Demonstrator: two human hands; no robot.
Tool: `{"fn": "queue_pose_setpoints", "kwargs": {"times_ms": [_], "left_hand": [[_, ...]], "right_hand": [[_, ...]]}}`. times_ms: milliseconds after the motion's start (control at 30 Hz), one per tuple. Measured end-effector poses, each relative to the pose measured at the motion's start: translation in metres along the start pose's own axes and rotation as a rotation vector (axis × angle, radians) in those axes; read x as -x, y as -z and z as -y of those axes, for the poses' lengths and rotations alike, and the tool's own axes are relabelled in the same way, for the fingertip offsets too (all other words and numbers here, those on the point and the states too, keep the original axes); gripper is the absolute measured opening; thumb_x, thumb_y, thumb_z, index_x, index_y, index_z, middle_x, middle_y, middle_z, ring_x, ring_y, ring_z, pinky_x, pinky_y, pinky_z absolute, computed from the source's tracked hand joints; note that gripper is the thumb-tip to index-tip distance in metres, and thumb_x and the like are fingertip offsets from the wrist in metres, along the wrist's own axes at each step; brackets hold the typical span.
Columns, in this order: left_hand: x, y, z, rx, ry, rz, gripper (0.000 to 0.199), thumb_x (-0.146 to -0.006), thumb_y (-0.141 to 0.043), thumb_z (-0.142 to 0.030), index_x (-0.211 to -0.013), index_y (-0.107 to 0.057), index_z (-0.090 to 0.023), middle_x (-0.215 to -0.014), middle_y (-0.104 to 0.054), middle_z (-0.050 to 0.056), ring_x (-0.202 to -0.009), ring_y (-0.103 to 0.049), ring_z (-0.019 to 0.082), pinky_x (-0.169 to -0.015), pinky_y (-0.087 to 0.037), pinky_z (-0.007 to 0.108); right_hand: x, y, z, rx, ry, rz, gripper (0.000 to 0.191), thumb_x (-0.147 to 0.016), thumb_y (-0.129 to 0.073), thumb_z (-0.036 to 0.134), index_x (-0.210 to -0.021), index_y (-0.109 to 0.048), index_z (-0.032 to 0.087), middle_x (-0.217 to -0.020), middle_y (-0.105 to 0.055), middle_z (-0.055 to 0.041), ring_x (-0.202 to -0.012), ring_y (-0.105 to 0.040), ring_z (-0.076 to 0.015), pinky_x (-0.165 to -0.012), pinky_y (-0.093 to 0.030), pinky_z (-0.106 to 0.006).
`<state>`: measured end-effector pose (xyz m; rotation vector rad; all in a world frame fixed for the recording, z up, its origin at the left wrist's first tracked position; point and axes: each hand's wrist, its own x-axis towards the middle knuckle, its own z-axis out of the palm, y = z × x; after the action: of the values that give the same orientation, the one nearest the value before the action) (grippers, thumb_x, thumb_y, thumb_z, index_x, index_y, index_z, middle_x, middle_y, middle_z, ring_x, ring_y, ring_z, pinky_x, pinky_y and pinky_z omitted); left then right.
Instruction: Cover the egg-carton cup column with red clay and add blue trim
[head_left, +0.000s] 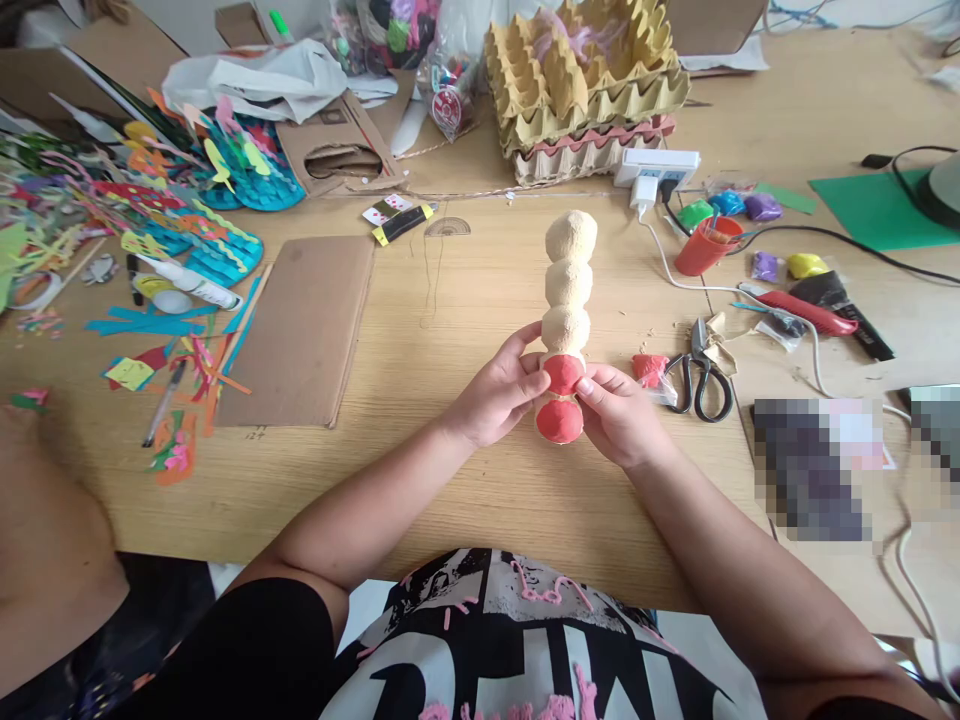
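Observation:
Both hands hold a bumpy egg-carton strip [568,284] upright above the table. Its upper cups are bare beige, while the two lowest are covered in smooth red, apparently modelling clay. My left hand [501,392] pinches the strip's left side, its thumb by the upper red cup. From the other side, my right hand [621,408] grips the same cup with the thumb pressed to its edge. A small packet of red clay [649,369] lies just beyond my right hand, beside black-handled scissors [700,372].
A cardboard sheet [300,330] lies left, near paper scraps and a glue bottle [196,284]. Stacked egg trays [592,95] stand at the back beside a power strip [658,166]. Rightward are a red cup [705,247] and cables. Another person's arm [56,510] rests at left.

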<state>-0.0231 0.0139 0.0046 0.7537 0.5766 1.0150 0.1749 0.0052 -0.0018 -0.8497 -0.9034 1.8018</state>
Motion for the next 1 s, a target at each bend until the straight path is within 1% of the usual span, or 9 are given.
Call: {"fn": "queue_pose_setpoints", "kwargs": {"times_ms": [100, 233, 367, 467, 567, 667, 733, 833, 1000], "left_hand": [[0.001, -0.002, -0.001, -0.07, -0.035, 0.029, 0.098, -0.077, -0.111, -0.039, -0.16, -0.059, -0.034, -0.099, -0.083, -0.003, -0.093, -0.08, 0.017, -0.092, -0.059, 0.032], [0.002, -0.001, -0.001, -0.164, -0.038, 0.038, 0.098, -0.079, -0.109, -0.035, -0.163, -0.058, -0.032, -0.091, -0.078, -0.004, -0.086, -0.075, 0.015, -0.087, -0.059, 0.031], [0.002, 0.0, 0.002, -0.209, -0.009, 0.069, 0.086, -0.08, -0.108, -0.031, -0.156, -0.067, -0.029, -0.094, -0.076, -0.002, -0.087, -0.072, 0.016, -0.087, -0.058, 0.031], [0.001, 0.001, 0.005, -0.145, -0.001, 0.086, 0.08, -0.081, -0.108, -0.038, -0.151, -0.071, -0.029, -0.104, -0.081, 0.003, -0.097, -0.076, 0.02, -0.093, -0.058, 0.035], [0.0, 0.001, 0.008, -0.081, 0.004, 0.034, 0.066, -0.088, -0.102, -0.053, -0.142, -0.075, -0.027, -0.109, -0.084, 0.006, -0.101, -0.078, 0.021, -0.096, -0.058, 0.036], [0.0, 0.001, 0.011, -0.083, 0.027, -0.027, 0.057, -0.088, -0.102, -0.054, -0.129, -0.075, -0.024, -0.1, -0.084, 0.003, -0.092, -0.077, 0.018, -0.091, -0.056, 0.034], [0.0, 0.001, 0.013, -0.079, 0.048, -0.052, 0.057, -0.085, -0.104, -0.054, -0.123, -0.075, -0.023, -0.095, -0.083, 0.001, -0.087, -0.075, 0.016, -0.085, -0.054, 0.031], [-0.001, 0.001, 0.014, -0.052, 0.082, -0.095, 0.062, -0.081, -0.106, -0.057, -0.123, -0.075, -0.023, -0.096, -0.081, 0.0, -0.086, -0.073, 0.015, -0.08, -0.052, 0.029], [-0.002, 0.001, 0.012, -0.06, 0.106, -0.165, 0.066, -0.083, -0.102, -0.064, -0.127, -0.075, -0.023, -0.107, -0.08, 0.002, -0.093, -0.072, 0.015, -0.083, -0.052, 0.03]], "right_hand": [[0.002, -0.002, 0.002, -0.018, -0.021, 0.035, 0.046, -0.074, -0.108, 0.067, -0.091, -0.088, 0.029, -0.091, -0.085, -0.0039, -0.087, -0.075, -0.024, -0.088, -0.067, -0.042], [0.003, -0.003, 0.003, -0.093, -0.106, 0.082, 0.054, -0.078, -0.099, 0.079, -0.098, -0.089, 0.029, -0.1, -0.085, -0.0067, -0.095, -0.075, -0.0266, -0.089, -0.066, -0.041], [0.004, 0.0, 0.0, -0.135, -0.176, 0.042, 0.042, -0.081, -0.101, 0.066, -0.092, -0.085, 0.029, -0.093, -0.081, -0.0044, -0.086, -0.069, -0.0236, -0.082, -0.062, -0.037], [0.003, 0.002, 0.0, -0.159, -0.18, 0.01, 0.037, -0.084, -0.099, 0.061, -0.092, -0.082, 0.029, -0.092, -0.079, -0.0039, -0.085, -0.067, -0.0235, -0.08, -0.061, -0.037], [0.001, 0.001, 0.0, -0.177, -0.179, 0.022, 0.037, -0.083, -0.101, 0.059, -0.094, -0.084, 0.029, -0.095, -0.081, -0.0032, -0.088, -0.068, -0.0225, -0.083, -0.061, -0.035], [0.0, 0.001, -0.001, -0.194, -0.197, 0.055, 0.037, -0.081, -0.105, 0.056, -0.092, -0.085, 0.027, -0.092, -0.08, -0.0015, -0.085, -0.067, -0.0192, -0.08, -0.06, -0.031], [-0.001, 0.001, -0.003, -0.203, -0.201, 0.067, 0.036, -0.081, -0.107, 0.053, -0.089, -0.085, 0.026, -0.088, -0.078, -0.0006, -0.08, -0.065, -0.017, -0.075, -0.058, -0.029], [-0.001, 0.003, -0.006, -0.211, -0.203, 0.068, 0.036, -0.083, -0.106, 0.053, -0.088, -0.084, 0.025, -0.087, -0.078, -0.0008, -0.079, -0.064, -0.0165, -0.073, -0.057, -0.028], [-0.002, 0.004, -0.01, -0.212, -0.199, 0.004, 0.035, -0.087, -0.103, 0.056, -0.094, -0.086, 0.026, -0.093, -0.083, -0.0032, -0.081, -0.067, -0.0189, -0.075, -0.06, -0.031]]}}
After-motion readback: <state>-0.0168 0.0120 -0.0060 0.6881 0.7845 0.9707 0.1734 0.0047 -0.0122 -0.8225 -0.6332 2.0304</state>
